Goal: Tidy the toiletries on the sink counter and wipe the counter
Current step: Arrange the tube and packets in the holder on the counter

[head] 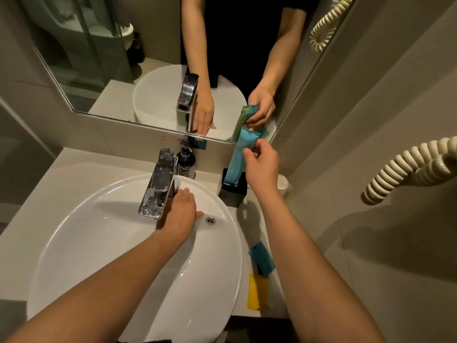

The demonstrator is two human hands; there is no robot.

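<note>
My right hand [259, 164] pinches the top of a long blue packet [238, 157] that stands upright in a black square holder [232, 191] at the back right of the counter [64, 174]. Resting flat inside the white basin [103, 231] is my left hand [180, 211], just right of the chrome faucet [159, 184], fingers apart and holding nothing. Right of the basin, a small teal packet [262, 257] and a yellow packet [257, 292] lie on the counter. A dark pump bottle [186, 162] stands behind the faucet.
The mirror [148, 58] runs along the back wall and reflects my arms and the packet. A cream coiled cord [408, 169] hangs on the right wall. A small white object [283, 185] sits in the back right corner. The drain [210, 220] lies near my left hand.
</note>
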